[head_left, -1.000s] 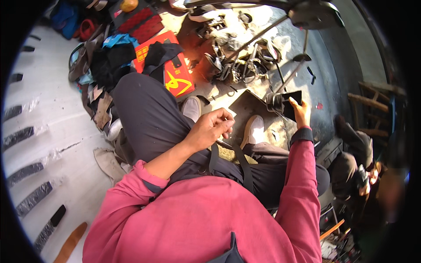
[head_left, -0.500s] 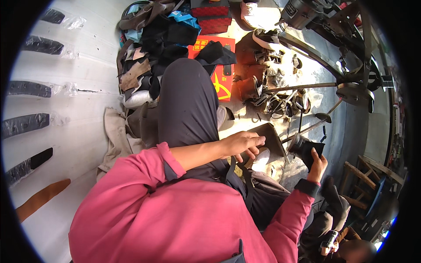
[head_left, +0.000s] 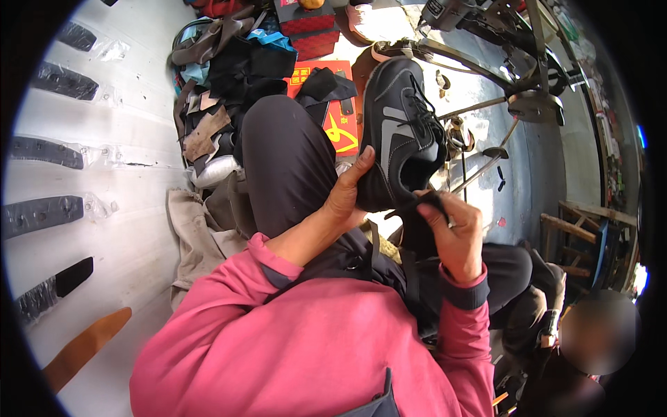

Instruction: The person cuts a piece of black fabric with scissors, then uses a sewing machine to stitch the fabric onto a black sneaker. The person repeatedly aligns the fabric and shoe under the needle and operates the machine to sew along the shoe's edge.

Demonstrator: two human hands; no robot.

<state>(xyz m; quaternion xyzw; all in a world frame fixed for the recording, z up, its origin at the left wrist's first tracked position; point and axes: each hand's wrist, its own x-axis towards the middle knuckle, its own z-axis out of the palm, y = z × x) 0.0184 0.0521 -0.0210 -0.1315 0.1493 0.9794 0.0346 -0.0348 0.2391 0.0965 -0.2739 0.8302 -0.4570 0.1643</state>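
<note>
A black lace-up shoe with grey side panels (head_left: pixel 394 132) is held up in front of me, toe pointing away. My left hand (head_left: pixel 344 193) is closed around its heel end, thumb along the side. At the shoe's heel opening my right hand (head_left: pixel 458 233) pinches a thin black piece of material (head_left: pixel 419 235) between thumb and fingers. The piece lies against or close to the heel collar; whether it reaches inside the shoe cannot be made out.
Dark leather and cloth scraps (head_left: pixel 236 76) are heaped at the far left beside a red box (head_left: pixel 344 125). A metal stitching machine (head_left: pixel 500 42) on legs stands at the far right. A wooden stool (head_left: pixel 573 233) and another person (head_left: pixel 531 323) are at right.
The black shoe is now in my left hand, which was free before. My right hand has come left and nearer, bringing the black piece to the heel. The view has shifted slightly.
</note>
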